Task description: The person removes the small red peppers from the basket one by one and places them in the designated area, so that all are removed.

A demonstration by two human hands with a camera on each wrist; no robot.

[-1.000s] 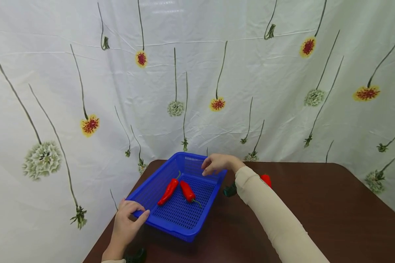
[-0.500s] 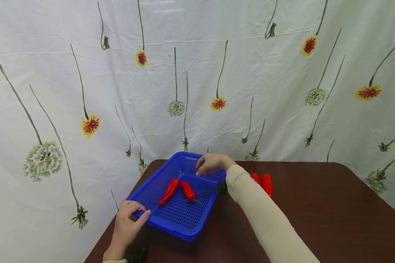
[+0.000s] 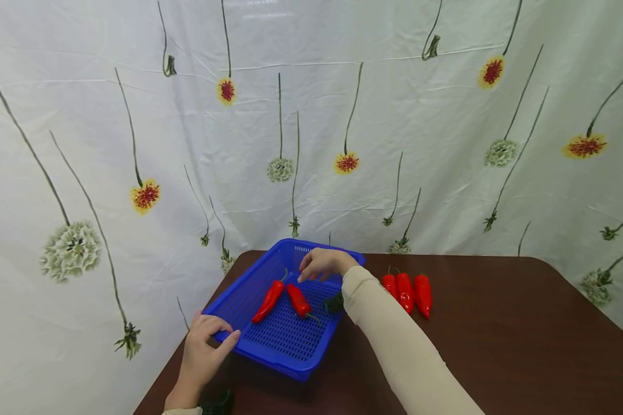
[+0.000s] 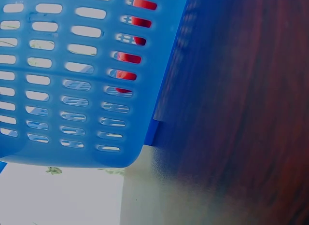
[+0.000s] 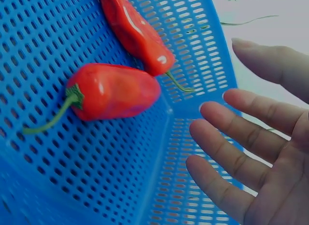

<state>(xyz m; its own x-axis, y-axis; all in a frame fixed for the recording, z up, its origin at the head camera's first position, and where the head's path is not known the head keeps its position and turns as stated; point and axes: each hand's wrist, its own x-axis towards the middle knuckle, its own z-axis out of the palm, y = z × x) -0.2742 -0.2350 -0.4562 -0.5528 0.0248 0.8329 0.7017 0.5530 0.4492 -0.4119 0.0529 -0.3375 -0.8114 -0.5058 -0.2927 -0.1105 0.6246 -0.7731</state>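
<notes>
A pale flowered cloth (image 3: 311, 138) hung behind the far edge of the dark brown worktop (image 3: 498, 328). What got in my way most was the right arm's cream sleeve (image 3: 389, 328): it reached in from the near right, cutting across the lower part of the leftmost loose pepper (image 3: 389, 282). A dark object (image 3: 334, 303) beneath the right wrist blocked a bit of the basket's right side, and I couldn't tell what it was.

The blue basket (image 3: 285, 362), slotted all over, stood on the left part of the worktop. Two red peppers lay on its floor: a long pepper (image 3: 268, 301) on the left, stem pointing far, and a stouter pepper (image 3: 299, 301) beside it, stem pointing near and right.

I counted five peppers altogether, the other three side by side to the right of the basket.

The left hand (image 3: 203, 351) had its grip closed over the basket's near-left rim, thumb on top. The right hand (image 3: 327, 264) hovered over the basket's far right, its grip loosely spread and holding nothing.
</notes>
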